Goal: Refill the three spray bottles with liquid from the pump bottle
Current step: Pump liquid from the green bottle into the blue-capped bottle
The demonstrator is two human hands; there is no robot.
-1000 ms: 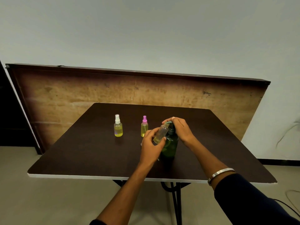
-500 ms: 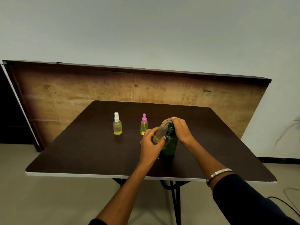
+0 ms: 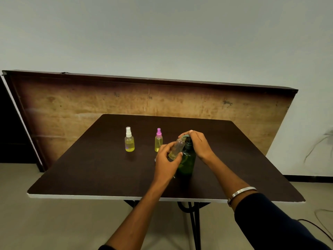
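Note:
A dark green pump bottle [image 3: 187,163] stands near the middle of the dark table [image 3: 90,168]. My right hand [image 3: 200,144] lies over its pump head. My left hand [image 3: 166,163] holds a small clear spray bottle [image 3: 177,147] without its cap, tilted, its open neck up against the pump spout; a little yellow liquid sits in its bottom. Two more spray bottles with yellow liquid stand upright to the left: one with a white cap [image 3: 129,140], one with a pink cap [image 3: 158,140].
A small pale object [image 3: 155,160], mostly hidden, lies on the table just left of my left hand. A wooden board [image 3: 72,109] leans against the wall behind the table. Cables run on the floor at the right [image 3: 322,222].
The hands and bottles keep their places; only the head camera has shifted slightly, so the scene sits a bit differently in view.

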